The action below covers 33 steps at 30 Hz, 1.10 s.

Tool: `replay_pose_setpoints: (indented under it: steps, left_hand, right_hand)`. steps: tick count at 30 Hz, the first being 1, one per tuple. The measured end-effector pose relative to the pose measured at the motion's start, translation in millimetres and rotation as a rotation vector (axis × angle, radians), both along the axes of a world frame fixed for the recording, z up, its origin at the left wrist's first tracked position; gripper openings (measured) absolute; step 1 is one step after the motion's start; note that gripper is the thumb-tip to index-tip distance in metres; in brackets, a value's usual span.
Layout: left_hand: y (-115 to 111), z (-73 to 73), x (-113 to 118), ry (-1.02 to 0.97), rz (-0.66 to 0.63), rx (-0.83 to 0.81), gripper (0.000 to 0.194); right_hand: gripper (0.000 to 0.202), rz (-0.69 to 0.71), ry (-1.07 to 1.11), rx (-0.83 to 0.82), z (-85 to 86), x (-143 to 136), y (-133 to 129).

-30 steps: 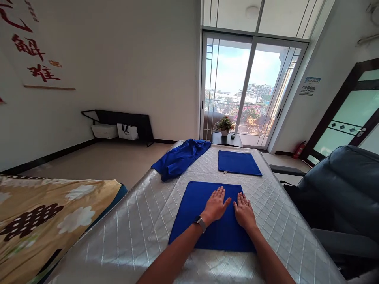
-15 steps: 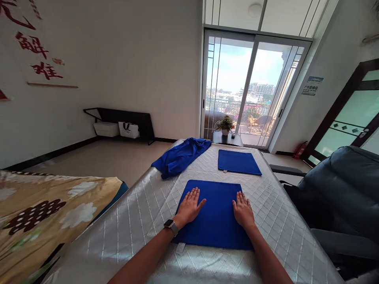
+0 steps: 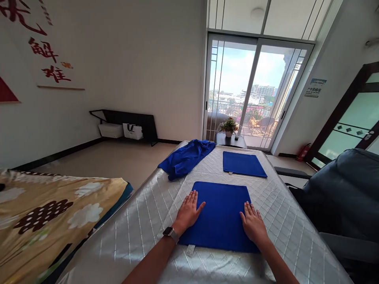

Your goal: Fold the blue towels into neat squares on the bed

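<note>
A flat blue cloth [image 3: 220, 217] with a white label [image 3: 190, 250] at its near left corner lies smooth on a silvery quilted cover [image 3: 142, 228]. My left hand [image 3: 188, 211], with a watch on the wrist, rests palm down over the cloth's left edge, fingers stretched out. On the opposite edge lies my right hand [image 3: 254, 224], also flat, its thumb pointing inward. Farther off is a second flat blue cloth [image 3: 244, 164], tagged at its near edge. A crumpled blue cloth [image 3: 189, 157] sits at the far left of the cover.
To the left is a flower-patterned bedspread [image 3: 97, 193]. A dark padded chair [image 3: 346, 193] stands close on the right. Beyond the far edge, a small table [image 3: 222, 139] carries a potted plant [image 3: 229, 126], before glass sliding doors [image 3: 231, 90].
Both hands have slid slightly outward and nearer to me along the cloth's side edges. The cloths lie as before, and the whole view has shifted a little.
</note>
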<state>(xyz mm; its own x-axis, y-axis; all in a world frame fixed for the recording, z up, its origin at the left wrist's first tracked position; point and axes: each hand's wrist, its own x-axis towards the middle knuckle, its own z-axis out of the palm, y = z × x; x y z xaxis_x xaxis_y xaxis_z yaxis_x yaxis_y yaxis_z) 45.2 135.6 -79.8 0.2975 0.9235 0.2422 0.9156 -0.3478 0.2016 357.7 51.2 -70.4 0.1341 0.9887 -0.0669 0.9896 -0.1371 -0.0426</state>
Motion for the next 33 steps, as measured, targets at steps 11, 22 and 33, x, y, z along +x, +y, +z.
replay_pose_setpoints:
  steps: [11,22,33]
  left_hand:
    - [-2,8.4,1,0.018,0.008,0.041,0.077]
    - [-63,21.1,153,-0.045,-0.518,-0.038,0.069]
    - [-57,5.5,70,0.026,-0.299,-0.077,0.074]
  right_hand:
    - [0.064,0.004,0.076,0.064,-6.0,-2,-30]
    - [0.058,0.036,0.065,0.053,-1.8,-3,-31]
    - [0.064,-0.003,0.079,0.06,-5.0,-3,-29]
